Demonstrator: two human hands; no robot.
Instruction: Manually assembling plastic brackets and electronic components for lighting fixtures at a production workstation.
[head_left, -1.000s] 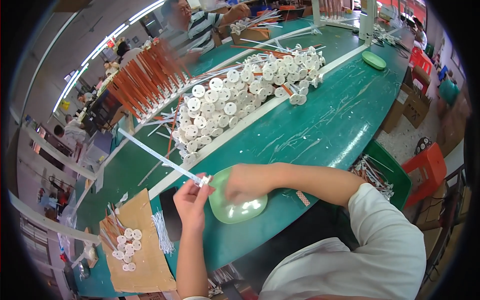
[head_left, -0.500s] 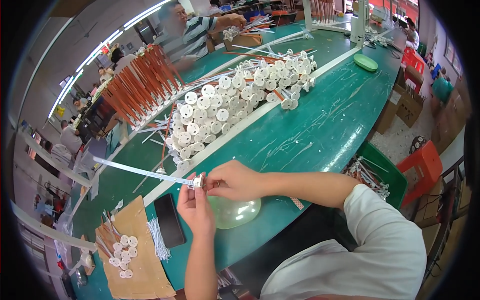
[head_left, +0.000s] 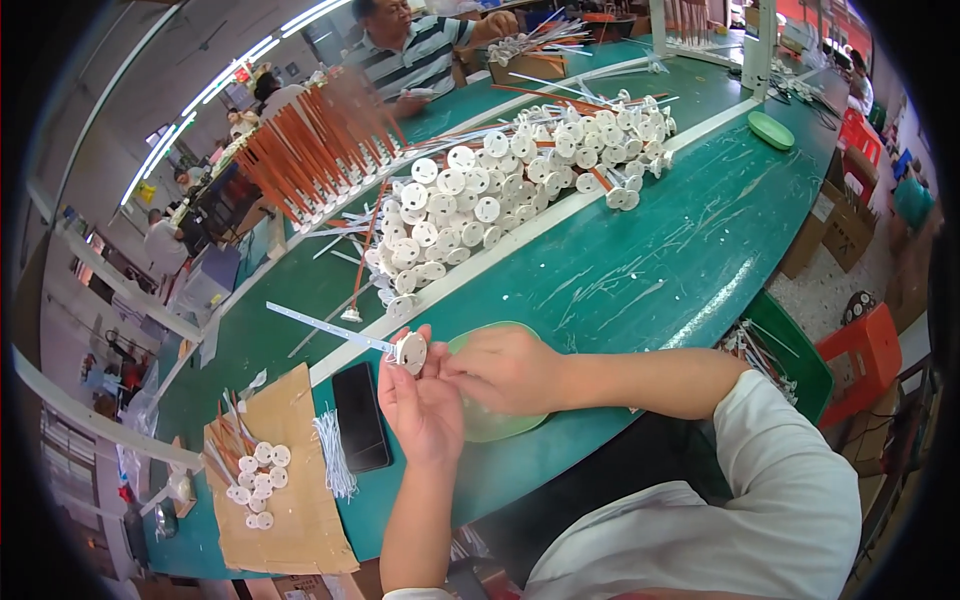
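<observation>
In my left hand (head_left: 420,405), the fingers pinch a white round disc (head_left: 410,353) with small holes in its face. From that disc a thin white LED strip (head_left: 330,326) sticks out toward the upper left. My right hand (head_left: 508,368) is over the light green dish (head_left: 505,425), its fingers bent together beside the left palm. Whatever its fingertips hold, if anything, is hidden. The dish stands on the green table and is partly covered by the right hand; its contents cannot be made out.
A big heap of white disc pieces (head_left: 480,190) lies beyond a white rail (head_left: 560,215). To the left are a black phone (head_left: 360,415), a bundle of white wires (head_left: 334,455) and cardboard (head_left: 290,520) bearing more discs. Orange strips (head_left: 310,150) stand upright near a co-worker (head_left: 415,60).
My right hand has moved off the piece to the green dish. The left hand has turned the disc so its round face shows. The whole view has shifted slightly.
</observation>
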